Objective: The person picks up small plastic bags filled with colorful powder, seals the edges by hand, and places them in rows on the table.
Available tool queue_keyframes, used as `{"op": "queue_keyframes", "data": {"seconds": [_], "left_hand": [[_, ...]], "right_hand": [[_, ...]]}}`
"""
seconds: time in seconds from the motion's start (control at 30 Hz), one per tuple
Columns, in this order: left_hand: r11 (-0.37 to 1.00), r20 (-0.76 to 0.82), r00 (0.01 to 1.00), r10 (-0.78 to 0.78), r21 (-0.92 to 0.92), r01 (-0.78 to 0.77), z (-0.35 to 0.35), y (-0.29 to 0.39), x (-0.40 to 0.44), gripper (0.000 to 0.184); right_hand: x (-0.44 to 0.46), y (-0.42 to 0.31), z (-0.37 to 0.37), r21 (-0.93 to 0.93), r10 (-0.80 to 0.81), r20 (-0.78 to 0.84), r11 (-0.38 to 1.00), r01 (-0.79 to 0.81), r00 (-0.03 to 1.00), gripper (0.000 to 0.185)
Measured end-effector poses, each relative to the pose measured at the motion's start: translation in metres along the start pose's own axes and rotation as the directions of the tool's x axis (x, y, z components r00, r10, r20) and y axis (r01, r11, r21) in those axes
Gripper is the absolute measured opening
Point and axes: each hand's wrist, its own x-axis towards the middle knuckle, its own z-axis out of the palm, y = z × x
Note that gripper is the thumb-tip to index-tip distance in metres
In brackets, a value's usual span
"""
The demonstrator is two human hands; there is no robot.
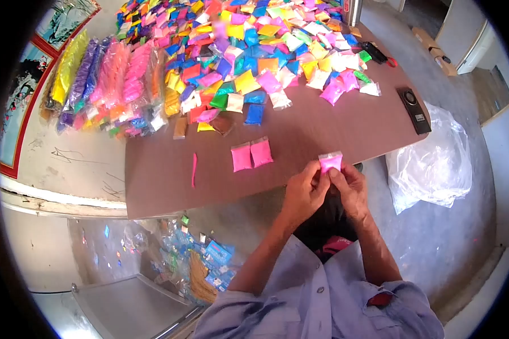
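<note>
Between my fingers and thumbs I hold a small clear packet filled with pink material [331,162], close to the table's front edge. My left hand [306,189] pinches its left side, and my right hand [350,189] grips it from the right with the thumb across its lower front. To the left, two similar pink packets [251,155] lie side by side on the brown table [220,189]. Farther left lies a thin pink strip [194,169]. What the packets contain I cannot make out.
A big heap of colourful packets [254,51] covers the table's far part. Long bags of packets [113,73] lie at its left. A dark handheld device [414,110] is near the right edge. Clear plastic sheeting [432,164] and a straw broom [201,277] are below table level.
</note>
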Motion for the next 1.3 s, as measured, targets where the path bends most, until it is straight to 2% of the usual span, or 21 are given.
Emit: {"op": "queue_keyframes", "data": {"seconds": [0.03, 0.1, 0.13, 0.2, 0.23, 0.33, 0.37, 0.4, 0.43, 0.5, 0.57, 0.63, 0.73, 0.77, 0.83, 0.87, 0.93, 1.03, 1.13, 1.23, 1.3], "left_hand": [[1.000, 0.002, 1.000, -0.002, -0.001, 0.002, 0.000, -0.001, -0.005, 0.019], [0.980, 0.060, 0.984, -0.165, 0.119, 0.157, -0.002, -0.003, -0.016, 0.018], [0.979, 0.060, 0.984, -0.169, 0.121, 0.161, -0.003, -0.012, -0.023, 0.018], [0.970, 0.041, 0.980, -0.193, -0.143, 0.197, -0.004, -0.029, -0.033, 0.021], [0.970, 0.043, 0.980, -0.195, -0.142, 0.199, -0.007, -0.032, -0.036, 0.021], [0.960, 0.105, 0.965, -0.239, -0.122, 0.251, -0.022, -0.029, -0.042, 0.025], [0.901, 0.061, 0.929, -0.365, -0.231, 0.368, -0.023, -0.026, -0.043, 0.025], [0.812, 0.037, 0.869, -0.493, -0.340, 0.475, -0.023, -0.024, -0.045, 0.026], [0.800, 0.058, 0.860, -0.506, -0.340, 0.494, -0.026, -0.027, -0.049, 0.026], [0.870, 0.016, 0.911, -0.412, -0.291, 0.399, -0.028, -0.033, -0.043, 0.029], [0.881, -0.036, 0.907, -0.421, -0.253, 0.399, -0.020, -0.025, -0.041, 0.030], [0.901, -0.059, 0.916, -0.398, -0.214, 0.378, -0.021, -0.029, -0.040, 0.029], [0.942, -0.054, 0.959, -0.277, -0.210, 0.261, -0.019, -0.035, -0.043, 0.027], [0.952, -0.050, 0.968, -0.245, -0.202, 0.231, -0.019, -0.038, -0.042, 0.027], [0.982, -0.095, 0.978, -0.186, 0.018, 0.189, -0.017, -0.043, -0.049, 0.025], [0.986, -0.089, 0.983, -0.159, 0.027, 0.162, -0.016, -0.045, -0.052, 0.025], [0.952, -0.102, 0.949, -0.298, -0.113, 0.286, -0.015, -0.045, -0.054, 0.020], [0.945, -0.166, 0.936, -0.310, -0.164, 0.284, -0.012, -0.022, -0.048, 0.017], [0.903, -0.100, 0.924, -0.370, -0.272, 0.332, -0.015, -0.034, -0.054, 0.019], [0.927, -0.173, 0.915, -0.363, -0.160, 0.338, -0.012, -0.038, -0.055, 0.020], [0.944, -0.159, 0.935, -0.316, -0.148, 0.294, -0.012, -0.043, -0.056, 0.021]], "right_hand": [[-0.006, 0.007, -0.002, 0.000, 0.002, -0.003, 1.000, -0.002, 1.000, 0.022], [-0.013, 0.029, -0.006, 0.141, 0.032, 0.000, 0.989, -0.032, 0.999, 0.022], [-0.015, 0.036, -0.008, 0.149, 0.061, 0.016, 0.987, -0.063, 0.998, 0.020], [-0.019, 0.037, -0.010, 0.128, 0.125, 0.030, 0.984, -0.128, 0.992, 0.020], [-0.020, 0.036, -0.009, 0.104, 0.187, 0.041, 0.976, -0.191, 0.981, 0.020], [-0.019, 0.036, 0.003, 0.112, 0.175, 0.062, 0.977, -0.181, 0.983, 0.022], [-0.016, 0.036, 0.005, 0.113, 0.180, 0.053, 0.976, -0.185, 0.982, 0.022], [-0.014, 0.039, 0.006, 0.204, 0.198, 0.075, 0.956, -0.209, 0.977, 0.022], [-0.016, 0.043, 0.006, 0.292, 0.217, 0.092, 0.927, -0.234, 0.972, 0.022], [-0.017, 0.047, 0.009, 0.235, 0.205, 0.056, 0.949, -0.212, 0.977, 0.021], [-0.021, 0.049, 0.012, 0.160, 0.086, 0.109, 0.982, -0.103, 0.990, 0.020], [-0.022, 0.043, 0.014, 0.146, 0.070, 0.082, 0.986, -0.082, 0.994, 0.021], [-0.026, 0.038, 0.012, -0.011, 0.189, 0.063, 0.982, -0.189, 0.980, 0.021], [-0.025, 0.041, 0.012, -0.004, 0.156, 0.062, 0.988, -0.156, 0.986, 0.021], [-0.027, 0.047, 0.014, 0.062, 0.178, 0.044, 0.982, -0.180, 0.983, 0.020], [-0.026, 0.054, 0.013, 0.071, 0.150, 0.042, 0.986, -0.152, 0.988, 0.020], [-0.023, 0.065, 0.010, 0.242, 0.122, 0.107, 0.959, -0.145, 0.987, 0.016], [-0.024, 0.067, 0.011, 0.222, 0.040, 0.084, 0.973, -0.058, 0.996, 0.015], [-0.026, 0.082, 0.012, 0.164, 0.027, 0.052, 0.986, -0.036, 0.998, 0.015], [-0.028, 0.077, 0.016, 0.167, 0.043, 0.028, 0.985, -0.047, 0.999, 0.018], [-0.026, 0.073, 0.020, 0.123, 0.056, -0.051, 0.991, -0.050, 0.997, 0.020]]}}
